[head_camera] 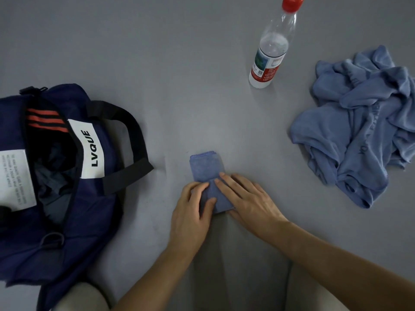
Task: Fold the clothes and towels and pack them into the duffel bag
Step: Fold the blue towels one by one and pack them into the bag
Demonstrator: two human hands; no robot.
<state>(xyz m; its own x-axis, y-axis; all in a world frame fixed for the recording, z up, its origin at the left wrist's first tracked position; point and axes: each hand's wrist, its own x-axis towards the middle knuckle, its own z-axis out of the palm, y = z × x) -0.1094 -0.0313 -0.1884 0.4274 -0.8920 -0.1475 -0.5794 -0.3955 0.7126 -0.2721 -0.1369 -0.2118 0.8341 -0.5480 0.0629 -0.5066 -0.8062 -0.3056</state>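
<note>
Centre-bottom of frame: small blue towel (205,167), folded into a narrow strip, lying flat on the grey floor (179,86); both hands on its near end. L hand (190,212) comes in from below-left, fingers bent over the towel's left edge, thumb laid on top, holding the fold. R hand (249,200) comes from lower right, fingers straight and close together, flat on the towel's right side, pressing it down; fingertips of the two hands nearly meet mid-towel. Far end of the towel pokes out above the hands, edges stacked neat.

Left of frame: navy bag (96,209), zip wide open, mouth facing up; white label w/ "LVQUE" on the near lip, another white tag w/ small print on the far lip, orange stripes by the top end; dark stuff inside, can't tell what. Black strap (134,135) loops out to the right, well apart from the towel.

Upper right: clear bottle (269,52), red cap, red-and-white label, upright. Right edge: crumpled blue cloth (359,131) in a heap, faint lettering on it, unfolded; well apart from the hands. Bottom left corner: a knee (78,297) in pale fabric, just beside the bag.
</note>
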